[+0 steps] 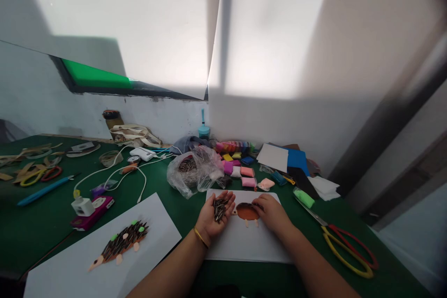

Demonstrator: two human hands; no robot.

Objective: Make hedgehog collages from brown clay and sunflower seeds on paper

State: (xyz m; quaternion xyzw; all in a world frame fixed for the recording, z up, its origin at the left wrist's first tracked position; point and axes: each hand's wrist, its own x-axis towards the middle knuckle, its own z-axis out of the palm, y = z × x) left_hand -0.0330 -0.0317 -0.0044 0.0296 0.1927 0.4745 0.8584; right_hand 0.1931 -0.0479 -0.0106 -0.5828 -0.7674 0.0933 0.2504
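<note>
My left hand (213, 215) is turned palm up, with a small heap of dark striped sunflower seeds (220, 210) lying in it. My right hand (273, 211) reaches in from the other side, its fingertips pinched together at the right end of a brown clay hedgehog (246, 212). Whatever those fingers hold is too small to make out. The hedgehog has a pale snout and two pale feet, and a dark row along its upper edge. It lies on a white sheet (247, 249) below both hands.
At left, another white sheet (153, 219) bears a seed-covered hedgehog (122, 242). Behind my hands sit a plastic bag of seeds (190, 170) and several coloured clay packs (248, 181). Large scissors (344, 247) lie at right; cables and a purple power bank (92, 213) at left.
</note>
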